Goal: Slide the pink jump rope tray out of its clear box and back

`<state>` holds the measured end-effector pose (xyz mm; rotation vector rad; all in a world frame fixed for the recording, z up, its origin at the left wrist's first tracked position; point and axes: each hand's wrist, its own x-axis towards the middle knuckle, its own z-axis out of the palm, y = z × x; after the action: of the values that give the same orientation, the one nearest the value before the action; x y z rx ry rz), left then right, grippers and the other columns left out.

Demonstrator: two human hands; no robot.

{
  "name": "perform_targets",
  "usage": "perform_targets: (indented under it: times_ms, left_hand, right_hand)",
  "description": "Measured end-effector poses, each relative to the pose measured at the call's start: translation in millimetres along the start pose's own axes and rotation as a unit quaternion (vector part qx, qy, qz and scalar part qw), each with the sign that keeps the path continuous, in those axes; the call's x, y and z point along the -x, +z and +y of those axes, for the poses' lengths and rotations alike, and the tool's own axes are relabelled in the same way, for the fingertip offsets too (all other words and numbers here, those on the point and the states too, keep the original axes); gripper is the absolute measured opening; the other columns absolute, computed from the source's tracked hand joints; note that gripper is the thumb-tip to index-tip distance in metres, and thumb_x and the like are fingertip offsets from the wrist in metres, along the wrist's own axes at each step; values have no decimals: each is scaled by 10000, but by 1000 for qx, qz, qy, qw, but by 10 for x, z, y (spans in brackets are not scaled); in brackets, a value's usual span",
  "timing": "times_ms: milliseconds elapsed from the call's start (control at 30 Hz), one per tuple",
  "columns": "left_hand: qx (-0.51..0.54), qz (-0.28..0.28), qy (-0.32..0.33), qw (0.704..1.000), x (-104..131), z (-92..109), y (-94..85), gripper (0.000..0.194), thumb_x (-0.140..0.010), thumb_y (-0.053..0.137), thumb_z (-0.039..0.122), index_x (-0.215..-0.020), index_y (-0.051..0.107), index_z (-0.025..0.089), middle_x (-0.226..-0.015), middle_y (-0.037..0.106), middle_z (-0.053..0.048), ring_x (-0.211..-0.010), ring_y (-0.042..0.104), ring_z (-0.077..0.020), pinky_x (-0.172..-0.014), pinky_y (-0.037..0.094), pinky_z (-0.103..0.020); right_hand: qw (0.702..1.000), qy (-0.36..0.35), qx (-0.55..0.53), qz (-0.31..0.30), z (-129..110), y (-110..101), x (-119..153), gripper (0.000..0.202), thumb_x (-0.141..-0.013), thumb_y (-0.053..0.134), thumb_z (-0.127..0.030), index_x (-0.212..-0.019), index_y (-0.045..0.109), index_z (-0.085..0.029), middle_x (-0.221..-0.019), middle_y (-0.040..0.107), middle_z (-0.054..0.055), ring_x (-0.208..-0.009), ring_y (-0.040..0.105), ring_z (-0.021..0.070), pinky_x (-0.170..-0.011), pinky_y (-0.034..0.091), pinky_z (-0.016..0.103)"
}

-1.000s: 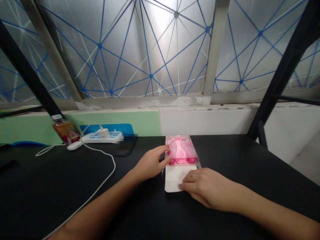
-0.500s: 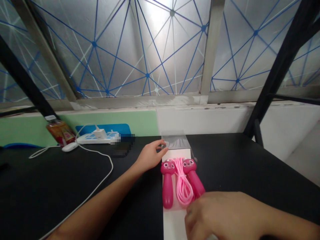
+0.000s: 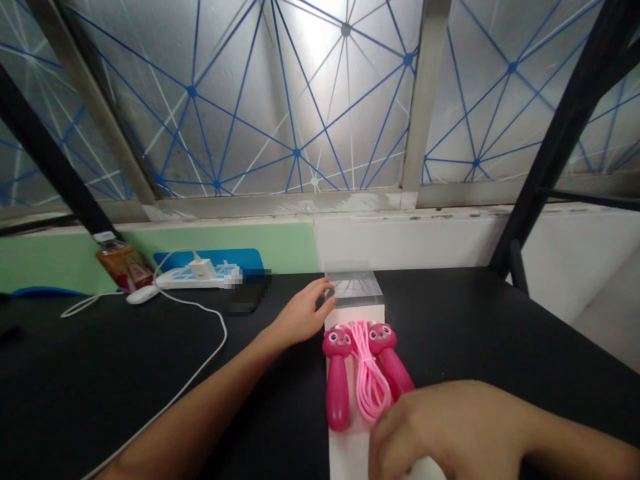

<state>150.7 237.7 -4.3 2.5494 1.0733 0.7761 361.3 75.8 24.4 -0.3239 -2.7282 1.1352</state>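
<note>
Pink jump rope handles [image 3: 338, 387] with animal-face tops flank a bundled light pink rope [image 3: 370, 380] on a long white card [image 3: 347, 457]. Beyond its far end lies a clear plastic bag [image 3: 355, 285], flat on the table. My left hand [image 3: 303, 312] is at the bag's left edge, its thumb and fingertips curved around that edge. Over the card's near right side is my right hand [image 3: 435, 430], fingers curled down and closed on the card, fingertips hidden. It covers the lower end of the right handle. Something whitish shows beneath this hand at the bottom edge.
A white power strip [image 3: 175, 279] with a plugged-in charger stands at the back left of the black table [image 3: 450, 333]. A white cable [image 3: 224, 333] runs toward me. Beside the strip are a bottle [image 3: 123, 263] and a dark, partly pixelated object [image 3: 245, 300].
The card and jump rope have slid slightly toward me, and more of the bag's clear part shows beyond the card. My hands have hardly moved.
</note>
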Motion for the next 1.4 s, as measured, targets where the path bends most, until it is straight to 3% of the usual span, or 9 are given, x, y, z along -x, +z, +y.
perform_targets:
  times_ms: [167, 333, 533, 600, 700, 800, 867, 933, 1400]
  left_hand:
    - [-5, -15, 13, 1000, 77, -47, -73, 328, -957, 445, 377, -1195, 599, 213, -1425, 480, -95, -1285, 482, -264, -989, 482, -400]
    - [-14, -23, 18, 999, 143, -63, -98, 342, -968, 420, 389, -1212, 585, 214, -1435, 467, -94, -1296, 470, -256, -1023, 451, -406]
    - [-19, -12, 18, 1000, 181, -40, -132, 344, -972, 405, 383, -1209, 587, 213, -1421, 472, -89, -1271, 484, -243, -1019, 438, -381]
    - [-24, 13, 18, 999, 196, -32, -183, 327, -953, 438, 379, -1180, 601, 211, -1357, 513, -93, -1170, 547, -236, -904, 494, -344]
    - [-59, 37, 20, 997, 247, 18, -319, 270, -913, 501, 370, -1057, 643, 192, -1054, 623, -74, -872, 605, -188, -765, 489, -304]
    - [-33, -84, 0, 996, 330, 141, -478, 247, -920, 490, 375, -955, 658, 198, -713, 610, 0, -616, 550, -138, -577, 415, -243]
    - [-7, -192, 7, 981, 383, 240, -547, 251, -894, 544, 412, -1002, 651, 212, -674, 615, 21, -586, 551, -131, -547, 387, -226]
    - [0, -246, 4, 969, 420, 321, -569, 306, -868, 584, 447, -1079, 625, 230, -695, 639, 24, -586, 569, -136, -537, 376, -222]
    - [-33, -252, -6, 967, 424, 357, -452, 383, -918, 496, 447, -1229, 524, 225, -765, 660, -15, -644, 592, -185, -565, 371, -250]
  right_hand:
    - [973, 102, 10, 209, -98, -54, -110, 129, -866, 599, -236, -923, 699, -176, -798, 670, 14, -684, 591, 113, -654, 462, 217]
    - [943, 143, 83, 288, -31, -130, -99, 130, -885, 565, -212, -798, 655, -177, -647, 579, -25, -579, 507, 100, -578, 404, 223]
    - [862, 282, 282, 313, 258, -169, -15, 144, -886, 540, -235, -995, 626, -196, -930, 592, 50, -764, 575, 168, -706, 434, 299]
    - [861, 300, 272, 307, 348, -166, 12, 179, -894, 540, -270, -1043, 608, -199, -994, 576, 61, -749, 575, 163, -716, 443, 308]
    - [874, 297, 239, 299, 427, -169, 49, 195, -900, 547, -315, -1050, 599, -202, -1005, 568, 56, -743, 572, 157, -720, 450, 304]
    - [883, 291, 215, 299, 455, -183, 74, 208, -897, 558, -316, -1068, 594, -204, -1001, 584, 54, -789, 578, 169, -733, 451, 302]
    - [889, 286, 199, 298, 465, -193, 81, 227, -899, 559, -314, -1095, 591, -204, -1018, 603, 57, -838, 587, 180, -759, 453, 307]
    - [894, 280, 183, 297, 474, -199, 81, 253, -904, 559, -324, -1127, 587, -208, -1050, 621, 59, -899, 594, 191, -807, 454, 321]
    - [880, 297, 226, 295, 533, -163, 52, 301, -933, 504, -359, -1183, 560, -201, -1111, 640, 89, -980, 620, 239, -864, 464, 372]
